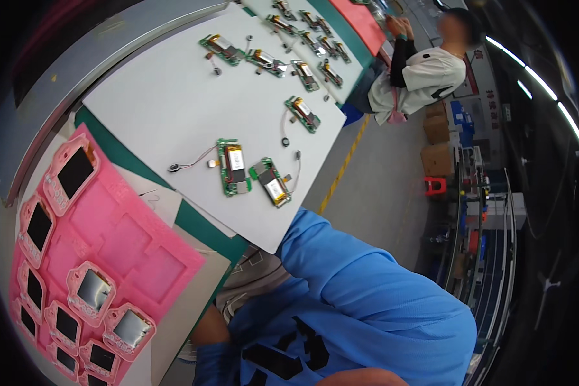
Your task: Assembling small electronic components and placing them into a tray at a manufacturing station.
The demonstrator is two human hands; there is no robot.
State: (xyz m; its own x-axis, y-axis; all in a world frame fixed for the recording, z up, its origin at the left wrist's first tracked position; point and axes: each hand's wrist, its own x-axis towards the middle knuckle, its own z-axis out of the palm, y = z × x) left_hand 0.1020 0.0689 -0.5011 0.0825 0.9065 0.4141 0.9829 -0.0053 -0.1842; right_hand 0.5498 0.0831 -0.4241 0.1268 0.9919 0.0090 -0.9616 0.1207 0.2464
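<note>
Neither hand shows. My left arm, in a short blue sleeve [215, 363], shows bare skin [209, 328] at the table edge, where the rest of it passes out of sight. My right sleeve [360, 276] reaches to the corner of a white sheet [167, 109], its end hidden. Nearest to it on the sheet lie two green circuit boards with silver battery packs, one board [233, 168] with a small round black part [174, 168] on wires, the other board [271, 183] tilted beside it. To the left, a pink foam tray [174, 254] holds several pink frames with screens [76, 172].
More wired boards [305, 114] lie farther up the sheet. Green mat [202, 225] shows beneath it, and a grey metal edge [51, 87] runs along the left. Across the aisle with a yellow floor line [344, 164], another person [424, 71] sits near cardboard boxes [436, 159] and a red stool [435, 186].
</note>
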